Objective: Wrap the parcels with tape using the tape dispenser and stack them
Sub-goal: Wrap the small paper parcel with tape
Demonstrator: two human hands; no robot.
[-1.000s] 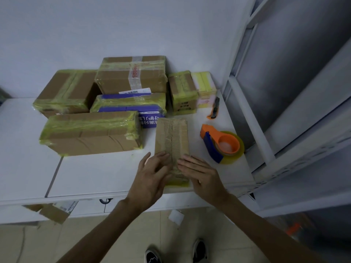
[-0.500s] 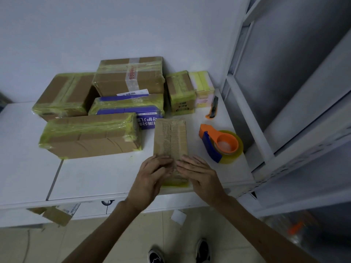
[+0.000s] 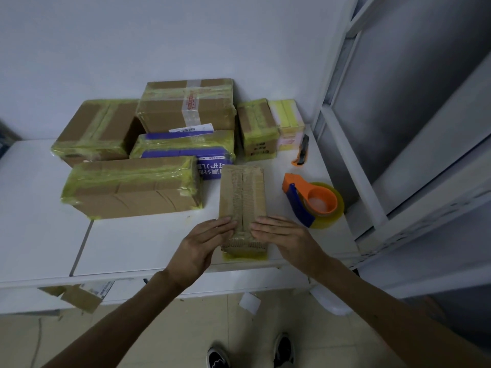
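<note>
A narrow brown cardboard parcel (image 3: 242,197) lies lengthwise on the white table (image 3: 132,245), its near end at the front edge with yellowish tape under it. My left hand (image 3: 202,243) lies flat against its near left side and my right hand (image 3: 284,235) presses flat on its near right side, fingers extended. An orange and blue tape dispenser (image 3: 310,203) with a yellowish roll rests just right of the parcel. Several taped parcels are stacked behind: a long one (image 3: 130,187), a purple one (image 3: 183,150), a large top box (image 3: 186,104).
A small taped box (image 3: 256,128) and a pale yellow box (image 3: 288,123) stand at the back right. An orange utility knife (image 3: 301,151) lies near them. A white metal frame (image 3: 353,160) borders the table's right side. Cardboard scraps (image 3: 79,296) hang below the front edge.
Both hands slid slightly apart and back along the parcel's near end, staying flat on it. The parcel and dispenser have not moved.
</note>
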